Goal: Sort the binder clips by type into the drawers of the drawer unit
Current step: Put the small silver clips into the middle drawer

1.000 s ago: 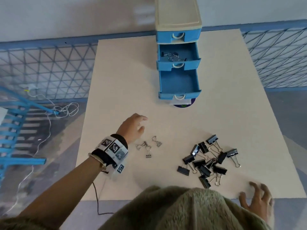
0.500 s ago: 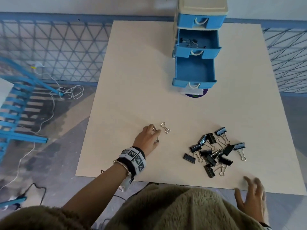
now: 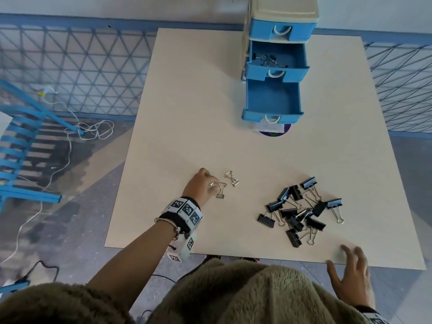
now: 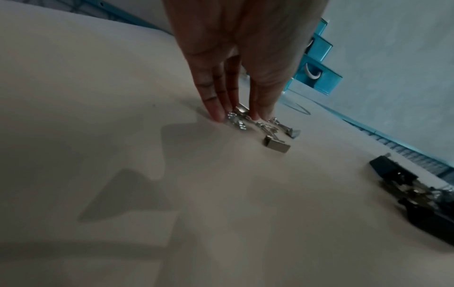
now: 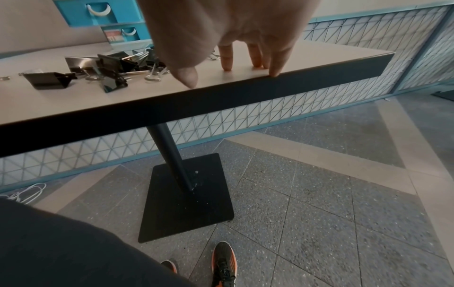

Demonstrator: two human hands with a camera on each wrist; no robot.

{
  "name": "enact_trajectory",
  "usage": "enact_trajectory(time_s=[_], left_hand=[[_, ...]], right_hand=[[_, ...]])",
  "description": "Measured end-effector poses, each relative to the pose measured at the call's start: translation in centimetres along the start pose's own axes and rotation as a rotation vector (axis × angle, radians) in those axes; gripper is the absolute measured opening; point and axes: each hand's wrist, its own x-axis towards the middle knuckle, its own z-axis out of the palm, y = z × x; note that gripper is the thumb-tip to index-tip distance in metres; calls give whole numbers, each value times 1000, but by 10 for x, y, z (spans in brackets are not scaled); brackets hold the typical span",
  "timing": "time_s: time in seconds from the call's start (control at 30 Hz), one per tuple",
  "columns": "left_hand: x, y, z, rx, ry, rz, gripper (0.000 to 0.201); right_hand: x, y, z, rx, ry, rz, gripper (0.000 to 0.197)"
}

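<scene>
Blue lattice fencing runs behind and beside your pale tabletop, and grey speckled floor tiles lie below it. At the far right of the tabletop stands the drawer unit, cream on top with blue drawers. Its top drawer is closed; the middle drawer is pulled out and holds a few small silver clips; the bottom drawer is pulled out further and shows only its blue floor.

Your left hand reaches down near the middle of the tabletop, its fingers and thumb closing on a small silver clip that lies on the surface; the wrist view shows the tips pinching its wire handles. A second silver clip lies just right of your fingers, and a third silver clip lies just beyond it, a little farther away.

To the right, well apart from these, the black binder clips lie in a loose heap, several overlapping, with one set slightly off to the right.

Your right hand rests at the near right edge of the tabletop, fingers spread and nearly straight, tips touching the surface, holding nothing. A black pedestal base stands under the tabletop, with your orange-trimmed shoes near it.
</scene>
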Motion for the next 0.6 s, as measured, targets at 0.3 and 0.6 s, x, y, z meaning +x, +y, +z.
enact_trajectory(time_s=[0.3,0.6], left_hand=[[1,0,-5,174,75,15,15],[-19,12,25,205,-18,135,38]], right_hand=[[0,1,-4,-8,-33,-3,53],[-1,3,-5,-11,-30,-13,53]])
